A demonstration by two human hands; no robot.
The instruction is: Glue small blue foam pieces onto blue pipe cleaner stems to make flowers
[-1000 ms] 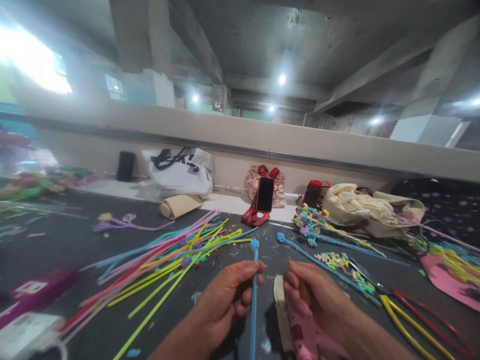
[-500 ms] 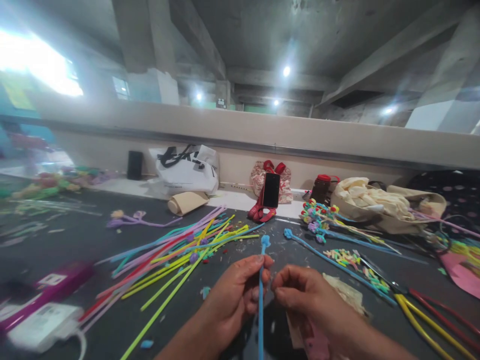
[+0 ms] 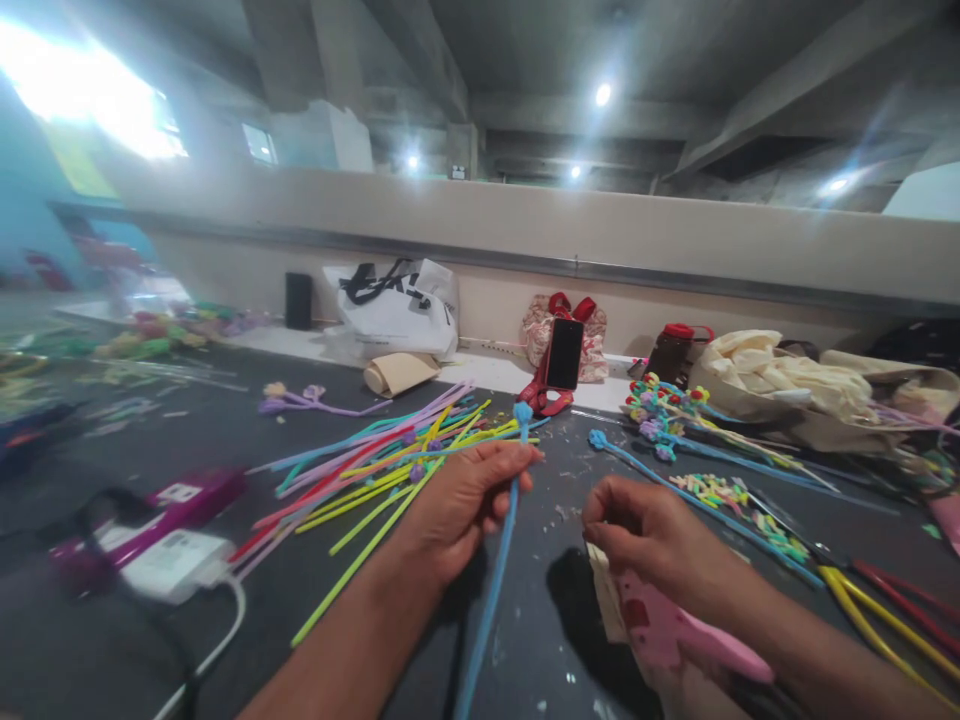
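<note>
My left hand is closed around a light blue pipe cleaner, holding it upright with its small curled blue head above the fingers. The stem's lower part runs down past the near edge of the view. To the right, my right hand has its fingers curled into a pinch; anything between them is hidden. Beneath that hand lies a pink glue gun, partly covered, beside a cream-coloured scrap. Another blue pipe cleaner with a curled head lies on the dark table beyond my right hand.
Loose coloured pipe cleaners spread to the left, near a white plug adapter on a purple power strip. Scissors, cut pieces and a flower bunch lie right. A phone leans at the back.
My left hand has lifted the blue pipe cleaner up and away from my right hand, and the stem now slants. The gap between the hands is wider. The view has shifted, uncovering more glue gun.
</note>
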